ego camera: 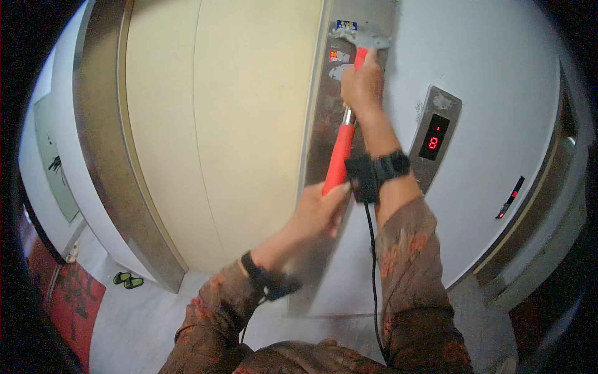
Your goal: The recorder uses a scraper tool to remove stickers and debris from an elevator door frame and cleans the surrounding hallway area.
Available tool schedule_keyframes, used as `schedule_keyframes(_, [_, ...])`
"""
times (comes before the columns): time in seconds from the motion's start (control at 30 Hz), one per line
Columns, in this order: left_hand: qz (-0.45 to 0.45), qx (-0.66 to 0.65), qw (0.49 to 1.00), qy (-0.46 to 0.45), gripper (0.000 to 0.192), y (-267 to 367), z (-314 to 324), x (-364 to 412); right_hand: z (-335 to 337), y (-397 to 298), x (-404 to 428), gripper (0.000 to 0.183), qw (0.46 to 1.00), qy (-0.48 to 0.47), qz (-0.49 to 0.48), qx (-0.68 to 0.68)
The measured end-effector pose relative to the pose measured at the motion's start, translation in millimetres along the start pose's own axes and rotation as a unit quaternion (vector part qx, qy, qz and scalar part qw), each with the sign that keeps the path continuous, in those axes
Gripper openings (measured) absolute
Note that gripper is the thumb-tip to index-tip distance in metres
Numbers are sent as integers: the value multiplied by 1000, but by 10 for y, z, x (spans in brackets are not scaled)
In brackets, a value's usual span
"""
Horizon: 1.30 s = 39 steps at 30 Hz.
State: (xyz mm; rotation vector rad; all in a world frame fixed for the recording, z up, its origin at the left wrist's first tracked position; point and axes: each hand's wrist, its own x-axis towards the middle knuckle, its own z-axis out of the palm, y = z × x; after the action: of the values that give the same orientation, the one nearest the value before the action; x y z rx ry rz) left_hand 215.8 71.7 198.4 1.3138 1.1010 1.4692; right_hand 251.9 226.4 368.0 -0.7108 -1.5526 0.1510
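Both my hands grip a long-handled scraper (345, 145) with a red grip and a bare metal stretch of shaft. High on the shaft, just below the head, is my right hand (364, 89), one finger stretched along the red collar. My left hand (317, 210) holds the lower end of the red grip. The scraper's head lies against the metal door frame (322, 121) of an elevator, among pale sticker remains (341, 72). A small blue sticker (346, 25) and a torn red one (333, 56) are beside it. The blade itself is hard to make out.
Cream elevator doors (252, 117) stand shut on the left. A call panel (434, 135) with a red display is on the white wall (504, 93); a second display (510, 197) is further right. Green slippers (128, 280) and a red mat (74, 299) lie on the floor. A black cable (373, 262) hangs from my right wrist.
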Motion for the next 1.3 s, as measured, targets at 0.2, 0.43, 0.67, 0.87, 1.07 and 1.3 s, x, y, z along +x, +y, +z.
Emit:
schedule_keyframes(0.2, [29, 3, 1000, -1, 32, 18, -2, -28, -26, -15, -88, 63, 996, 34, -81, -35])
schedule_keyframes(0.43, [46, 7, 999, -8, 35, 112, 19, 114, -33, -66, 141, 64, 997, 38, -65, 4])
schedule_keyframes(0.67, [16, 0, 1000, 4, 31, 6, 36, -14, 17, 34, -75, 63, 993, 58, -90, -44])
schedule_keyframes(0.87, [54, -18, 998, -7, 33, 410, -12, 287, -188, -338, 420, 62, 998, 19, -39, -54])
schedule_keyframes(1.07, [32, -4, 999, 13, 31, -170, -20, -59, 65, 92, -244, 62, 993, 42, -98, -47])
schedule_keyframes(1.3, [47, -26, 999, 6, 32, -57, 36, 178, 9, -68, 7, 65, 995, 21, -80, -57])
